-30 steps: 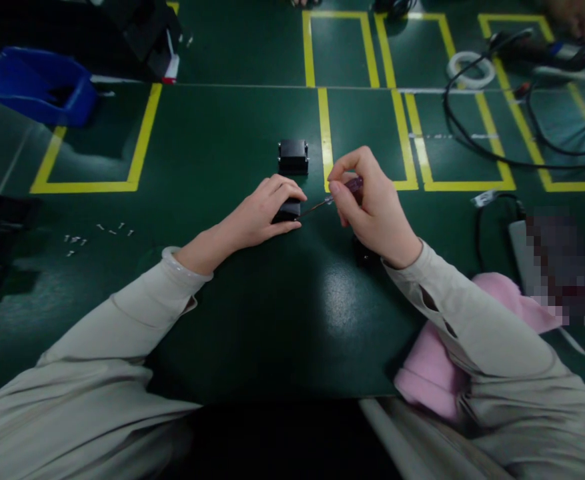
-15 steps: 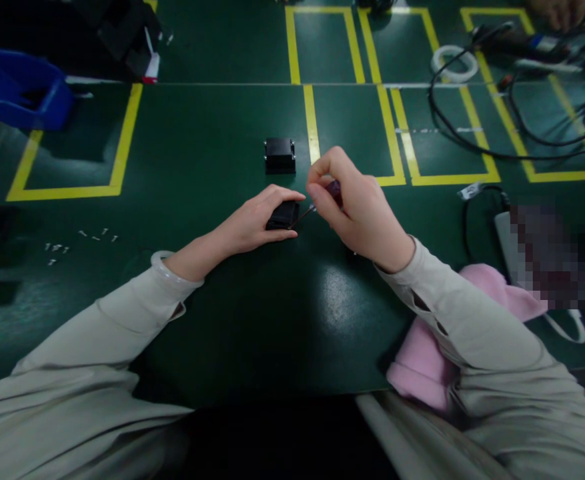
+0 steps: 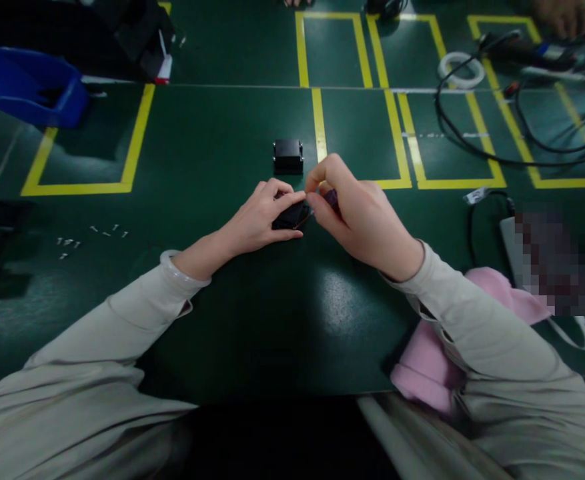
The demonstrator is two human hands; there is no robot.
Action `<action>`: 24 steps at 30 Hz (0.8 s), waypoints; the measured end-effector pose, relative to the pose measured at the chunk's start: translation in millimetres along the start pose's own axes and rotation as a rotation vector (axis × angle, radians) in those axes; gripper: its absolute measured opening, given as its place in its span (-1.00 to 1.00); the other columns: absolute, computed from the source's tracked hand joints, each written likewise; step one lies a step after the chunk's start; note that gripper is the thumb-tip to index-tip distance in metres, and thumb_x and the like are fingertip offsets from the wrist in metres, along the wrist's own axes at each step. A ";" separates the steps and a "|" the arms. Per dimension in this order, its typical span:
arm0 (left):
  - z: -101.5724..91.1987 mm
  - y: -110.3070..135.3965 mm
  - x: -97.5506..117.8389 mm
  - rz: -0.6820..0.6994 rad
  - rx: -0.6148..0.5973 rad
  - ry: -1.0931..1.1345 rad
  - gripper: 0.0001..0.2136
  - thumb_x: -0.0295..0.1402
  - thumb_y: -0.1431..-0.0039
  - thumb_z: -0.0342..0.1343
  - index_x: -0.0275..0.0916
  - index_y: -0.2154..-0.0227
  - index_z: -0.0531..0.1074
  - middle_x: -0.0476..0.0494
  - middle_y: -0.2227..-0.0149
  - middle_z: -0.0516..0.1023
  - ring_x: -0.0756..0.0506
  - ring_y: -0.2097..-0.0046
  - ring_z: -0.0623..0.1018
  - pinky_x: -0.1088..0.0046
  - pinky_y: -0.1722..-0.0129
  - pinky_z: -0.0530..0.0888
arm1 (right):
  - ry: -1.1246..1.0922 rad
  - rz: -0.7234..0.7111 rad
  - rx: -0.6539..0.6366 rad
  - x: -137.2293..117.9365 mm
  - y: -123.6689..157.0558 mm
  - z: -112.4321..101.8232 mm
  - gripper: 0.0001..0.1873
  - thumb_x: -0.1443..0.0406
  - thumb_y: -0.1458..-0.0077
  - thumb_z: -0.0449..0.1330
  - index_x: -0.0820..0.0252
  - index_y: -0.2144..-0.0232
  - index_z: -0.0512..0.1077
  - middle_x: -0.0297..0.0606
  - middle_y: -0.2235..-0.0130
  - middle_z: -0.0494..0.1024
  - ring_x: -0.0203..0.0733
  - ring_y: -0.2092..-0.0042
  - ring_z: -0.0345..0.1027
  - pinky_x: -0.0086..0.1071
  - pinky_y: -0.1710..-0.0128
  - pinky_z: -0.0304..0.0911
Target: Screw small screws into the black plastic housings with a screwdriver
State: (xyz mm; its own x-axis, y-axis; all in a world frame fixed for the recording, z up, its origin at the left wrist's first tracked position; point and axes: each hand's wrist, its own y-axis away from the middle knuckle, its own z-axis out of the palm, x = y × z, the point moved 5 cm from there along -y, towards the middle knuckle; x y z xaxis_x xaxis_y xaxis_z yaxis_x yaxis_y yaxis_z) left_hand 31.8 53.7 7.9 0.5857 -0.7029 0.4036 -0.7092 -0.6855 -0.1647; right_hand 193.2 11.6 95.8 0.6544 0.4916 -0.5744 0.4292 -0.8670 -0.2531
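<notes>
My left hand (image 3: pixel 259 217) is curled around a small black block (image 3: pixel 291 215) and pins it to the green table. My right hand (image 3: pixel 359 217) pinches a small screwdriver with a purple handle (image 3: pixel 331 197); its tip meets the block's right side. Fingers of the two hands nearly touch above the block. A second small black block (image 3: pixel 288 155) stands alone just beyond the hands, beside a yellow line.
Several small screws (image 3: pixel 92 233) lie at the left. A blue bin (image 3: pixel 27 87) sits at far left, black cables (image 3: pixel 497 133) and a white tape ring (image 3: pixel 461 69) at far right. A pink cloth (image 3: pixel 437 373) lies under my right forearm. Another person's hand (image 3: pixel 565 17) shows top right.
My right hand has moved left and closer to the block, so the screwdriver's shaft is now almost hidden between the fingers. The left hand has kept its hold on the block.
</notes>
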 end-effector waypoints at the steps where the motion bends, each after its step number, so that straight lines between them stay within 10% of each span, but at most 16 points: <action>1: -0.2 0.5 1.0 -0.003 -0.003 0.008 -0.38 0.00 -0.21 0.22 -0.17 -0.25 0.29 -0.32 -0.12 0.36 -0.33 -0.10 0.38 0.01 -0.12 0.39 | 0.016 0.000 -0.005 -1.7 -1.0 -0.1 -0.86 0.20 -0.35 -0.05 0.10 0.18 0.24 -0.36 0.45 0.35 -0.31 0.50 0.23 -0.39 0.42 0.07; 13: -8.6 15.6 19.7 0.110 0.109 0.010 -0.40 -0.21 -0.27 0.20 -0.17 -0.30 0.13 -0.34 -0.30 0.27 -0.36 -0.33 0.30 0.01 -0.28 0.32 | 0.237 -0.012 -0.083 -15.6 -10.8 1.8 -0.79 0.33 -0.31 -0.04 0.19 0.05 0.27 -0.34 0.41 0.43 -0.26 0.46 0.32 -0.39 0.41 0.05; 24: -16.2 30.3 40.3 -0.140 0.218 -0.163 -0.84 -0.25 -0.31 0.15 -0.25 0.23 0.43 -0.14 0.23 0.49 -0.14 0.19 0.44 0.32 0.20 0.36 | 0.183 -0.049 -0.034 -14.6 -7.8 0.8 -0.79 0.36 -0.20 0.02 0.18 0.09 0.27 -0.39 0.43 0.36 -0.34 0.51 0.15 -0.40 0.44 0.01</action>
State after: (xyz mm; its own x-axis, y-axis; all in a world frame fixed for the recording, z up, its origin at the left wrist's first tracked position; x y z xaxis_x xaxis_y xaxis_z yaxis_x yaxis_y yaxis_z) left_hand 27.6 7.7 33.7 0.7399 -0.6076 0.2889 -0.5264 -0.7902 -0.3137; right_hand 179.8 11.2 105.5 0.7335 0.5422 -0.4099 0.4819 -0.8401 -0.2490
